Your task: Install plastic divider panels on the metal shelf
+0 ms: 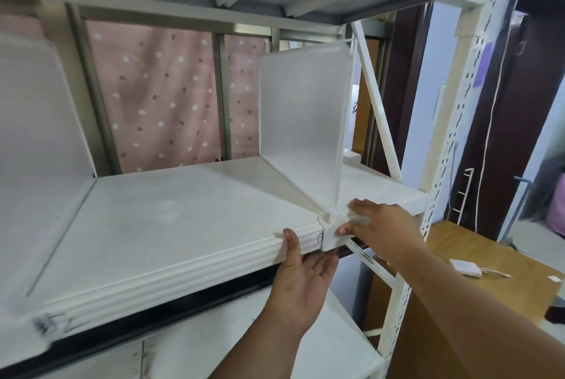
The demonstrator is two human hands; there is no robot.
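A white metal shelf board (171,219) runs across the view at chest height. A frosted plastic divider panel (302,115) stands upright on its right part, held at the front lip by a white clip (331,233). My left hand (301,280) grips the shelf's front edge from below, thumb on top, just left of the clip. My right hand (376,225) presses on the clip's right side, thumb on its front and fingers over its top. A second divider panel (36,121) stands at the far left.
A perforated white upright post (458,121) frames the shelf on the right, with a diagonal brace (376,103) behind the panel. Another shelf board is overhead. A wooden desk (477,280) with a white charger and cable sits lower right. Pink dotted curtain behind.
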